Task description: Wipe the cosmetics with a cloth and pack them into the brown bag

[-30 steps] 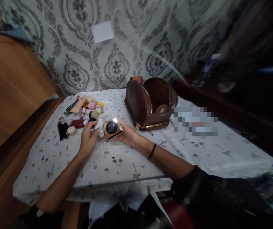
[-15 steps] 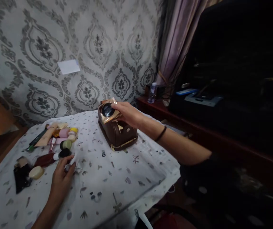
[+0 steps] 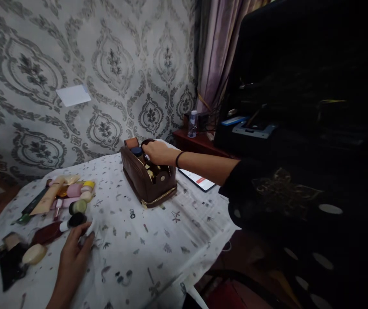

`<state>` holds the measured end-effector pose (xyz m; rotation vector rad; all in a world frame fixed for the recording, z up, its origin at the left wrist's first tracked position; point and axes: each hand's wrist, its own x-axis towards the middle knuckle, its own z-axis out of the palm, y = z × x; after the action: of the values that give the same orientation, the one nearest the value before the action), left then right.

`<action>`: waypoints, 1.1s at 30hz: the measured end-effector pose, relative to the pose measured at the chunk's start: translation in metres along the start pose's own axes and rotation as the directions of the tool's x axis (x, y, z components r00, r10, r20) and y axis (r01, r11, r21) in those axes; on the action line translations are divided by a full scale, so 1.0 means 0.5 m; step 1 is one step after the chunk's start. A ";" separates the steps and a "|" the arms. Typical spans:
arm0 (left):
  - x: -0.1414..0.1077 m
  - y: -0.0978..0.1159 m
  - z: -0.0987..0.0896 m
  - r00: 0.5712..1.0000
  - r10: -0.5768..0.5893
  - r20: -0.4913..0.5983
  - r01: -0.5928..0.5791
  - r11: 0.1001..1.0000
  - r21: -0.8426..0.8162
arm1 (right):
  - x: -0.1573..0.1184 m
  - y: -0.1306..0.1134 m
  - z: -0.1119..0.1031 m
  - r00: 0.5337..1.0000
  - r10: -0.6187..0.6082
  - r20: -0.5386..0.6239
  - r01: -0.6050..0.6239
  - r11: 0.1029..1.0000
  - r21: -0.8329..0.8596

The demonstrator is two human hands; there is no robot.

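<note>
A brown leather cosmetic bag [image 3: 138,174] with gold zips stands unzipped on the patterned white cloth [image 3: 132,253]. My right hand [image 3: 158,153] reaches over its top, fingers curled at the opening; what they grip is hidden. Inside the bag, a dark-blue-capped jar [image 3: 136,151] and some shiny gold packaging [image 3: 150,175] show. My left hand [image 3: 73,249] rests low on the cloth, thumb and forefinger around something whitish and blurred. Right by its fingers lies a dark red bottle [image 3: 47,233] near a round black lid [image 3: 77,219].
Left of the bag lie several cosmetics, among them a beige tube [image 3: 49,196], a green-lidded jar [image 3: 78,207], a cream round case [image 3: 34,254] and a black item [image 3: 11,264]. A lit phone [image 3: 205,183] lies right of the bag. A water bottle [image 3: 192,124] stands behind.
My right hand has lowered from above the bag to its opening; the gold packet with the black disc is no longer between its fingers. My view has turned right; the phone now shows.
</note>
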<state>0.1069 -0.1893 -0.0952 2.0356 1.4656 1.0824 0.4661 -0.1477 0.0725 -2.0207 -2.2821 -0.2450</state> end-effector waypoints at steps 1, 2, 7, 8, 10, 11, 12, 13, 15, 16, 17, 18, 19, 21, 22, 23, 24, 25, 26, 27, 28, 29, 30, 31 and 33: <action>0.000 0.000 0.001 1.000 0.002 0.004 -0.002 1.000 0.001 | 0.002 -0.003 0.001 1.000 -0.011 0.019 0.011 1.000 -0.012; 0.000 0.001 0.001 1.000 0.004 0.007 -0.004 1.000 0.006 | 0.005 -0.005 0.003 0.999 -0.016 0.041 0.017 1.000 -0.022; 0.000 0.005 -0.001 0.999 0.035 0.011 -0.036 0.999 0.023 | 0.020 -0.006 0.028 0.992 -0.006 0.128 0.010 0.999 -0.032; 0.000 0.006 -0.002 0.999 0.046 0.016 -0.046 0.999 0.024 | 0.023 -0.004 0.035 0.991 0.001 0.134 0.003 1.000 -0.029; -0.001 0.007 -0.003 0.998 0.061 0.023 -0.061 0.998 0.032 | 0.028 0.000 0.052 0.990 0.015 0.140 -0.012 1.000 -0.020; -0.001 0.007 -0.003 0.998 0.064 0.028 -0.065 0.997 0.039 | 0.031 0.002 0.059 0.989 0.021 0.145 -0.019 1.000 -0.014; -0.001 0.007 -0.003 0.997 0.068 0.031 -0.069 0.997 0.046 | 0.034 0.004 0.067 0.988 0.026 0.152 -0.025 1.000 -0.008; -0.001 0.008 -0.003 0.997 0.073 0.031 -0.074 0.996 0.051 | 0.038 0.005 0.073 0.986 0.031 0.162 -0.031 1.000 -0.002; -0.001 0.010 -0.003 0.996 0.086 0.026 -0.088 0.995 0.056 | 0.047 0.008 0.083 0.982 0.041 0.183 -0.043 0.999 0.006; 0.000 0.011 -0.003 0.996 0.090 0.024 -0.092 0.994 0.056 | 0.051 0.009 0.087 0.981 0.045 0.190 -0.048 0.999 0.008; 0.000 0.012 -0.004 0.996 0.091 0.024 -0.092 0.994 0.055 | 0.055 0.011 0.090 0.980 0.048 0.194 -0.051 0.999 0.010; 0.001 0.013 -0.004 0.996 0.090 0.028 -0.091 0.994 0.054 | 0.059 0.011 0.093 0.979 0.049 0.195 -0.052 0.999 0.011; 0.001 0.014 -0.004 0.996 0.088 0.034 -0.090 0.995 0.054 | 0.061 0.012 0.095 0.980 0.047 0.194 -0.051 0.999 0.012; 0.002 0.015 -0.005 0.995 0.092 0.043 -0.094 0.994 0.053 | 0.063 0.013 0.097 0.982 0.040 0.187 -0.044 0.999 0.014; 0.002 0.015 -0.005 0.994 0.100 0.043 -0.102 0.993 0.052 | 0.062 0.013 0.098 0.982 0.036 0.183 -0.039 0.999 0.014; 0.002 0.014 -0.006 0.993 0.109 0.042 -0.111 0.992 0.052 | 0.060 0.012 0.096 0.984 0.031 0.177 -0.034 0.999 0.013; 0.002 0.013 -0.006 0.993 0.114 0.038 -0.116 0.992 0.054 | 0.056 0.011 0.094 0.985 0.025 0.169 -0.028 1.000 0.010; 0.002 0.012 -0.006 0.993 0.115 0.037 -0.117 0.992 0.056 | 0.052 0.010 0.089 0.987 0.019 0.158 -0.020 1.000 0.007; 0.001 0.011 -0.006 0.993 0.114 0.038 -0.116 0.992 0.056 | 0.048 0.008 0.083 0.990 0.010 0.143 -0.011 1.000 0.003; 0.001 0.010 -0.006 0.993 0.110 0.039 -0.112 0.992 0.056 | 0.042 0.005 0.075 0.992 0.001 0.124 -0.001 1.000 -0.001; 0.000 0.009 -0.006 0.994 0.107 0.037 -0.109 0.992 0.056 | 0.035 0.002 0.067 0.995 -0.008 0.104 0.008 1.000 -0.006; -0.001 0.008 -0.005 0.994 0.108 0.031 -0.109 0.992 0.056 | 0.027 -0.002 0.057 0.996 -0.016 0.083 0.017 1.000 -0.012; -0.001 0.008 -0.005 0.994 0.110 0.022 -0.111 0.992 0.055 | 0.017 -0.007 0.048 0.998 -0.023 0.064 0.025 1.000 -0.018; -0.002 0.008 -0.004 0.993 0.114 0.012 -0.114 0.992 0.056 | 0.004 -0.011 0.039 0.998 -0.030 0.053 0.031 0.999 -0.027; -0.003 0.010 -0.004 0.992 0.124 -0.005 -0.124 0.991 0.051 | -0.031 -0.021 0.024 0.997 -0.046 0.065 0.049 0.998 -0.042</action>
<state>0.1081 -0.1929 -0.0913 2.1856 1.3997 1.1132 0.4584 -0.1618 0.0576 -2.0252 -2.3851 -0.2386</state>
